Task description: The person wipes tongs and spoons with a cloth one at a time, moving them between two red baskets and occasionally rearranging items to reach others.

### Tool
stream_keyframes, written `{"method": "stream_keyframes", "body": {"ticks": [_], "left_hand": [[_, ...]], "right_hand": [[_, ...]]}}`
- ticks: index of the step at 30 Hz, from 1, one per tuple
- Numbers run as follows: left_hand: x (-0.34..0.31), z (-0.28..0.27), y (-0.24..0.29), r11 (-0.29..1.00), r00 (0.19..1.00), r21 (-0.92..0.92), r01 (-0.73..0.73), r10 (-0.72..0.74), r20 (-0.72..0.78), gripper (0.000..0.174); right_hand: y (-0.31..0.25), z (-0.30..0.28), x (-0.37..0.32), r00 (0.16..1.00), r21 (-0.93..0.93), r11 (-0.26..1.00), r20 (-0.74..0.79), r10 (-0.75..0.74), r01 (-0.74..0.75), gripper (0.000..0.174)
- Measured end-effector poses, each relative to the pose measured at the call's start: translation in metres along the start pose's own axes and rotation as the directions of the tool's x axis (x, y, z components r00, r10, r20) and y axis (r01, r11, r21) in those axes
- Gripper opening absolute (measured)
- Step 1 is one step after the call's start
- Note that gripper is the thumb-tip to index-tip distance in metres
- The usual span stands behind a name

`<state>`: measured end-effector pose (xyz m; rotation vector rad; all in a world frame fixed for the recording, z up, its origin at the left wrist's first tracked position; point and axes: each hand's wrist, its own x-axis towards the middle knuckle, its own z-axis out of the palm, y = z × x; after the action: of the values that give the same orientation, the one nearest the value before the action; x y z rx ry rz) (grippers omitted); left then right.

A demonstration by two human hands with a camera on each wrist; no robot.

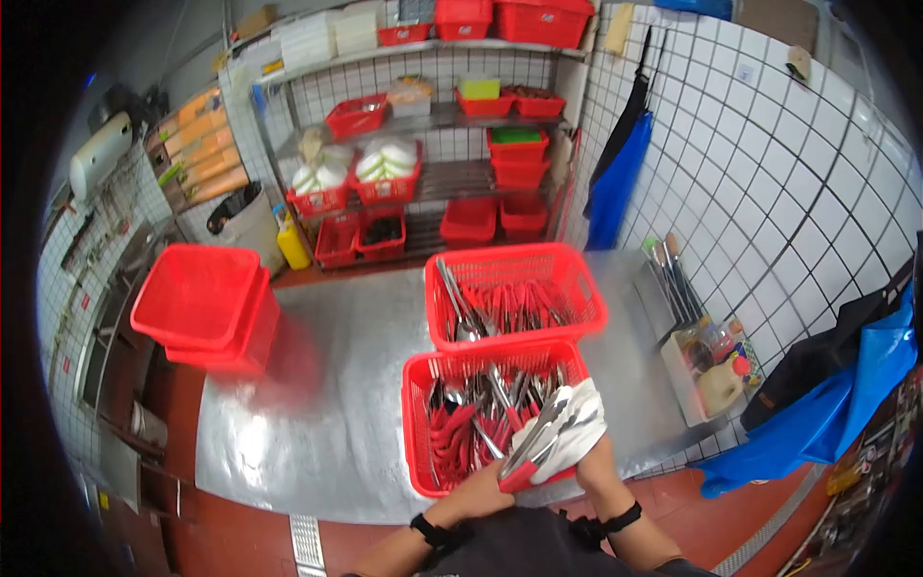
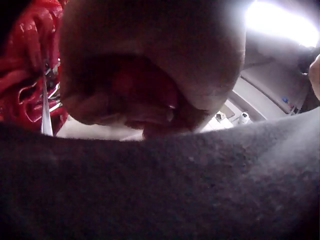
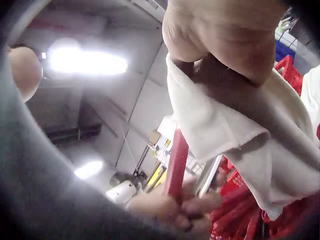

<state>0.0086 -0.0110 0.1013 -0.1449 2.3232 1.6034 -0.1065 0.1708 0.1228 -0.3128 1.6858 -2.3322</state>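
Note:
In the head view my left hand (image 1: pixel 486 494) grips the red handles (image 1: pixel 519 475) of metal tongs, which point up and away over the near red basket (image 1: pixel 415 423). The right wrist view shows those fingers round a red handle (image 3: pixel 177 162). My right hand (image 1: pixel 598 467) holds a white cloth (image 1: pixel 583 444) against the tongs' metal arms; its fingertips are hidden by the cloth (image 3: pixel 220 122). Utensils with red handles (image 1: pixel 450 444) fill the near basket. In the left wrist view the left hand (image 2: pixel 155 55) is dark and curled, largely blocking what it holds.
A second red basket (image 1: pixel 519 339) of utensils stands just behind the near one on the metal table (image 1: pixel 336 423). Stacked empty red bins (image 1: pixel 197 298) are at the table's left. A white container (image 1: pixel 685 380) with bottles sits at the right by the tiled wall. Shelves hold more bins.

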Motion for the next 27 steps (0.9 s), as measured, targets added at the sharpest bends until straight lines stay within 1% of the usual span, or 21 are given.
{"method": "stream_keyframes", "body": {"ticks": [1, 2, 3, 4, 5, 8, 9, 11, 12, 13, 14, 15, 17, 18, 19, 20, 21, 22, 24, 25, 27], "left_hand": [[-0.002, 0.0, -0.003, 0.998, 0.999, -0.045, -0.036, 0.037, 0.008, 0.063], [-0.007, -0.007, 0.005, 1.0, 0.998, -0.019, -0.023, 0.024, 0.053, 0.061], [-0.009, -0.006, -0.001, 0.996, 0.997, -0.082, -0.042, 0.046, 0.058, 0.06], [-0.013, -0.008, 0.001, 0.995, 0.997, -0.068, -0.069, 0.072, 0.034, 0.061], [-0.013, -0.011, -0.008, 0.999, 0.997, 0.009, -0.035, 0.035, 0.065, 0.062], [-0.023, -0.016, -0.029, 0.989, 0.993, -0.101, -0.109, 0.113, 0.036, 0.069], [-0.027, -0.02, -0.021, 0.987, 0.996, -0.158, -0.033, 0.046, 0.075, 0.071], [-0.029, -0.027, -0.004, 0.96, 0.983, -0.273, 0.065, -0.015, 0.18, 0.07], [-0.025, -0.022, -0.006, 0.954, 0.984, -0.291, 0.077, -0.025, 0.179, 0.07], [-0.017, -0.016, -0.007, 0.964, 0.983, -0.253, -0.081, 0.119, 0.138, 0.069], [-0.01, -0.011, -0.006, 0.949, 0.959, -0.203, -0.24, 0.265, 0.103, 0.068], [-0.007, -0.006, -0.001, 0.948, 0.96, -0.209, -0.239, 0.263, 0.095, 0.068], [-0.001, -0.001, 0.015, 0.991, 0.972, 0.032, -0.129, 0.12, 0.204, 0.067], [-0.005, -0.012, 0.037, 0.998, 0.975, 0.029, -0.052, 0.044, 0.22, 0.066], [-0.006, -0.02, 0.045, 0.998, 0.976, 0.029, -0.051, 0.044, 0.215, 0.066], [-0.007, -0.026, 0.05, 0.997, 0.964, 0.071, -0.005, -0.014, 0.266, 0.066], [-0.009, -0.028, 0.052, 0.993, 0.946, 0.114, 0.042, -0.076, 0.316, 0.066], [-0.012, -0.026, 0.048, 0.993, 0.946, 0.111, 0.047, -0.08, 0.315, 0.066], [-0.02, -0.02, 0.036, 0.999, 0.954, 0.009, -0.035, 0.031, 0.299, 0.066], [-0.023, -0.02, 0.029, 0.999, 0.951, 0.015, -0.038, 0.031, 0.308, 0.066], [-0.028, -0.019, 0.016, 0.979, 0.956, -0.038, -0.201, 0.204, 0.213, 0.066]], "right_hand": [[0.002, -0.009, 0.007, 0.995, 0.105, 0.994, -0.096, 0.012, -0.002, 0.032], [0.008, -0.026, 0.013, 0.996, 0.116, 0.993, -0.089, 0.007, 0.004, 0.029], [0.013, -0.042, 0.012, 0.996, 0.126, 0.992, -0.085, 0.01, 0.001, 0.025], [0.005, -0.038, 0.009, 0.987, 0.113, 0.993, -0.159, -0.008, 0.027, 0.022], [-0.003, -0.032, 0.014, 0.973, 0.096, 0.993, -0.228, -0.042, 0.066, 0.019], [-0.005, -0.056, 0.019, 0.979, 0.189, 0.982, -0.206, 0.008, 0.032, 0.01], [-0.015, -0.046, 0.013, 0.98, 0.152, 0.988, -0.194, 0.037, -0.007, 0.011], [-0.014, -0.032, 0.007, 0.997, -0.131, 0.988, 0.006, 0.081, -0.079, 0.015], [-0.001, -0.035, 0.002, 0.976, -0.16, 0.972, 0.105, 0.189, -0.171, 0.021], [0.01, -0.038, -0.009, 0.969, -0.235, 0.966, 0.195, 0.154, -0.106, 0.028], [0.032, -0.036, -0.017, 0.977, -0.488, 0.868, 0.213, 0.015, 0.093, 0.03], [0.042, -0.027, -0.022, 0.956, -0.691, 0.669, 0.269, -0.116, 0.275, 0.032], [0.034, -0.018, -0.022, 0.974, -0.54, 0.84, 0.214, 0.077, 0.052, 0.039], [0.031, -0.019, -0.017, 0.996, -0.623, 0.78, 0.091, -0.005, 0.061, 0.04], [0.053, -0.052, -0.002, 0.993, -0.806, 0.592, -0.08, -0.083, -0.015, 0.041], [0.044, -0.067, 0.011, 0.986, -0.648, 0.756, -0.04, -0.161, 0.097, 0.035], [0.036, -0.077, 0.025, 0.97, -0.45, 0.869, -0.021, -0.241, 0.206, 0.031], [0.027, -0.082, 0.033, 0.972, -0.449, 0.87, -0.019, -0.235, 0.202, 0.031], [0.002, -0.081, 0.043, 0.981, -0.451, 0.872, 0.122, -0.152, 0.191, 0.031], [-0.007, -0.074, 0.039, 0.981, -0.451, 0.872, 0.11, -0.157, 0.19, 0.031], [-0.021, -0.054, 0.026, 0.99, -0.332, 0.933, 0.068, -0.124, 0.14, 0.023]]}}
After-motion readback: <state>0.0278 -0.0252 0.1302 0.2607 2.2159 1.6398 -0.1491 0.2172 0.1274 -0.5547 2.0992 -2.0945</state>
